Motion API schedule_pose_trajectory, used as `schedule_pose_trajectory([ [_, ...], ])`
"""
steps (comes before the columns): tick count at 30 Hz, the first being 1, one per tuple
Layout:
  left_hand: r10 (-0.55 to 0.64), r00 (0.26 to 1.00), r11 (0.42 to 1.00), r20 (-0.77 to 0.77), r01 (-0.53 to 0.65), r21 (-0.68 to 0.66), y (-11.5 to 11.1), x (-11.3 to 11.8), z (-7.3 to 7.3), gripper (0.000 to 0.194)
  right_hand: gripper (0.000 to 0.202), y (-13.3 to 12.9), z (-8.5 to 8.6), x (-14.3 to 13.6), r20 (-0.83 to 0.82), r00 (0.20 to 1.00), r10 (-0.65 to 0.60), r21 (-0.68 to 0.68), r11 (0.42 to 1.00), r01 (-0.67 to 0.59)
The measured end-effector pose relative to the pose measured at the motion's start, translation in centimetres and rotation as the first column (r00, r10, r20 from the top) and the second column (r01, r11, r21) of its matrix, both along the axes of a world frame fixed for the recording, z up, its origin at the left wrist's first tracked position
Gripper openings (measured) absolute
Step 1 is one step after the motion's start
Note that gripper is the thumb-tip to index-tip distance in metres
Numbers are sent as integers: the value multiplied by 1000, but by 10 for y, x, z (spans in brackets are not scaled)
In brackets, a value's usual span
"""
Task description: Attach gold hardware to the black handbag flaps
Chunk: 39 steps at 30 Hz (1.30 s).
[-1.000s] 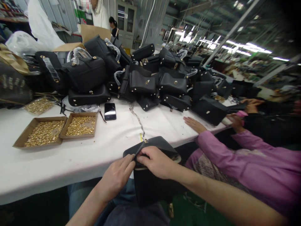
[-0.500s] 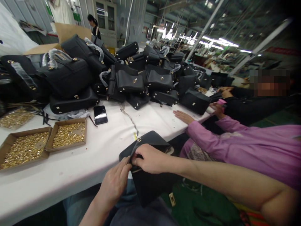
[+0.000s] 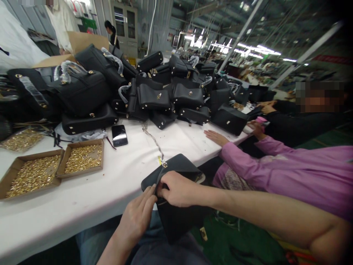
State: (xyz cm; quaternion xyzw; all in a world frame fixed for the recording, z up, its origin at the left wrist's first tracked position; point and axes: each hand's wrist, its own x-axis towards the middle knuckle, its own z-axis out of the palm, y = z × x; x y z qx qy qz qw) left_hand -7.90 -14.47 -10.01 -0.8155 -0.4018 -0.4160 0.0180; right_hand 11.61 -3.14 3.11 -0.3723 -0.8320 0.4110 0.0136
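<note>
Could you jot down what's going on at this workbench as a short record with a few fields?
Place: white table in a factory hall
Left hand: fingertips on the edge of the black bag
Right hand: gripping the same bag at the table edge
Trays: two cardboard trays of gold studs
Other items: phone, pile of black handbags
Neighbour: person in a pink sleeve, hand flat on the table
</note>
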Motion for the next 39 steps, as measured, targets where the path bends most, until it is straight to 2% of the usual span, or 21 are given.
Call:
schedule_pose_trajectory([
  [5,-16,998,996,-58,21,82,-3,-5,6,41,11,-4,-5,3,-16,999,-47,-27,999,46],
  [14,-34,993,998,-109,39,50,2,-11,19,37,11,-2,-6,8,-119,993,-29,53,998,35],
  [19,-47,996,999,-80,48,10,3,-10,28,35,24,-5,-7,24,-168,978,122,197,976,-88],
  [22,-72,997,997,-29,72,-12,6,-9,31,37,9,-3,-9,39,-190,956,224,214,960,-182],
  [23,-76,997,997,-12,76,-16,7,-9,31,39,14,-2,-10,44,-210,945,252,236,951,-202],
  [25,-76,997,997,30,77,-29,12,-8,33,41,29,0,-12,51,-264,910,320,328,917,-228],
  [28,-80,994,995,76,84,-62,19,-8,35,44,30,0,-15,54,-292,865,408,478,846,-237],
  [33,-69,987,987,144,88,-133,23,-3,32,44,29,-6,-20,48,-344,874,344,470,869,-156],
  [37,-19,976,976,216,65,-207,21,3,25,35,27,-10,-28,46,-439,854,279,469,882,-47],
  [39,-13,972,972,235,68,-227,20,7,24,34,22,-11,-32,47,-448,855,262,461,887,-30],
])
